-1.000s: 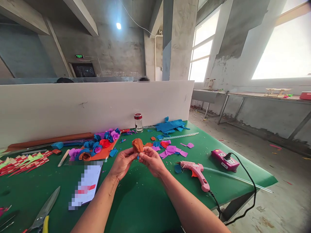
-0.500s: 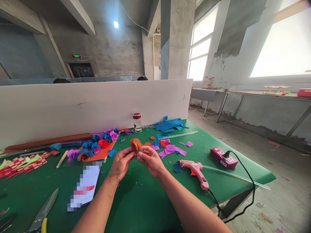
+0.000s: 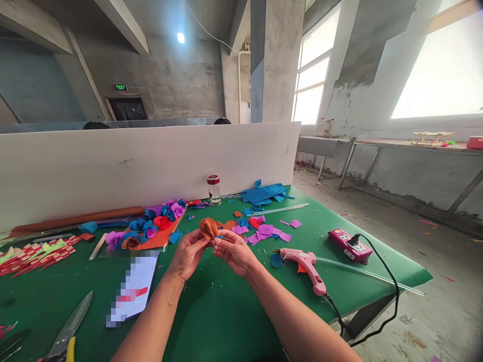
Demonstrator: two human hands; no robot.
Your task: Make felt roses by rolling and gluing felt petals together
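Between my two hands, above the green tabletop, is an orange-brown crepe paper flower [image 3: 208,228]. My left hand [image 3: 190,254] pinches its base from the left side. From the right, my right hand [image 3: 234,251] is closed with thumb and forefinger at the flower's base, where a bit of blue shows; what exactly lies between those fingertips is too small to make out. Just beyond the right hand lie purple paper pieces [image 3: 265,231]. To the left of my hands is a cluster of finished paper flowers in blue, purple and red [image 3: 162,222] on an orange sheet.
A pink glue gun [image 3: 307,267] lies right of my hands, its cord running to a magenta power box [image 3: 349,245]. Scissors [image 3: 71,324] and a phone [image 3: 138,286] lie on the left. A red-lidded jar [image 3: 214,191] stands before the white partition [image 3: 151,161], near blue crepe paper [image 3: 264,193].
The paper flower has tilted a little to the left in my hands. My right fingers have shifted slightly at its base. The things on the table stay in place.
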